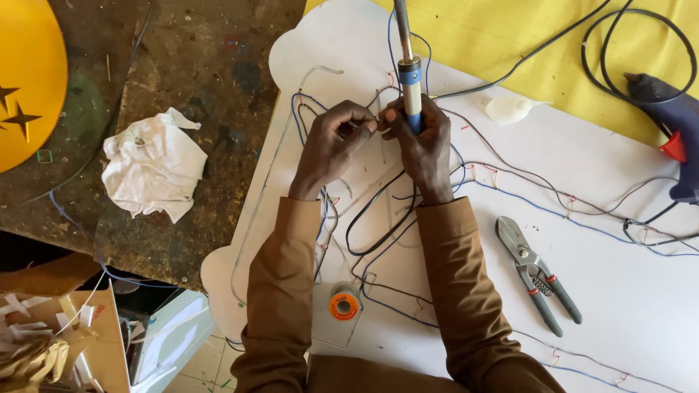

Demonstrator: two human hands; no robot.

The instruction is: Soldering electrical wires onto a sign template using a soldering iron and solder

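right hand [421,145] fist clenched round blue-handled soldering iron [408,73], metal shaft upright | left hand [333,142] fingertips pinching thin wire [378,116] beside iron | both over flat white cutout board [619,291], glossy | steel snips [535,273], solder spool [344,306] nearby

Blue handle on the soldering iron [410,91], brown sleeves [284,291] below it. White board [619,291] laced with blue and black wires [378,225]. Orange-centred solder spool [344,306], red-gripped snips [537,273], yellow sheet [495,36], a blue, possibly purplish, glue gun [673,116] with a red nozzle.
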